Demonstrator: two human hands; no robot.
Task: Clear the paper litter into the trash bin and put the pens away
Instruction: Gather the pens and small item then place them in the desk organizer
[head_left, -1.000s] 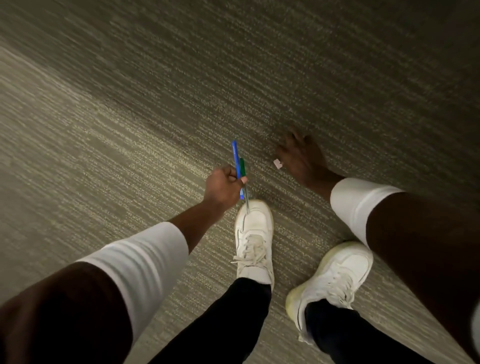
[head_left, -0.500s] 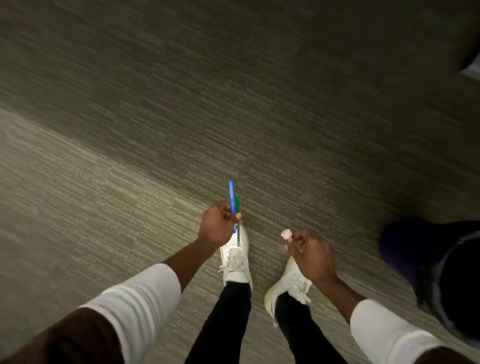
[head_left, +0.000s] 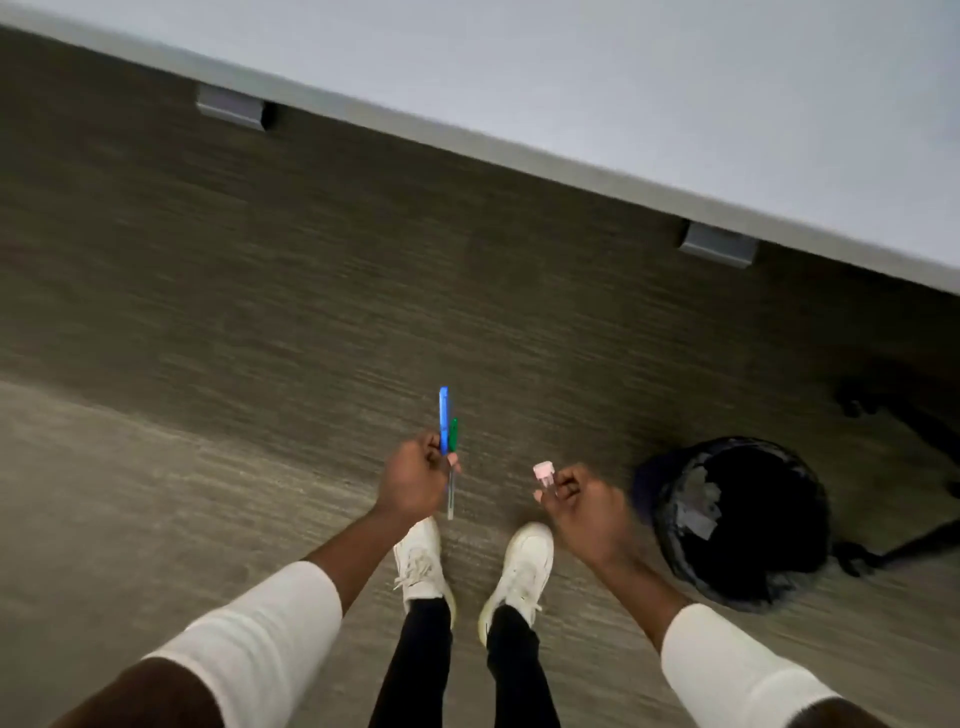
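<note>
The round trash bin with its black liner stands on the carpet just to the right of my right hand, the nearer hand. Its curled fingers pinch a small pink paper scrap (barely a crumb). My left hand grips a blue pen and a green pen, both pointing away from me.

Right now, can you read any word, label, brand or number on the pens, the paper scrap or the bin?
No readable text anywhere.
Blue pen and green pen in the left hand: too blurred to read.
Pink paper scrap in the right hand: no marks visible.
Trash bin: no label visible.
</note>
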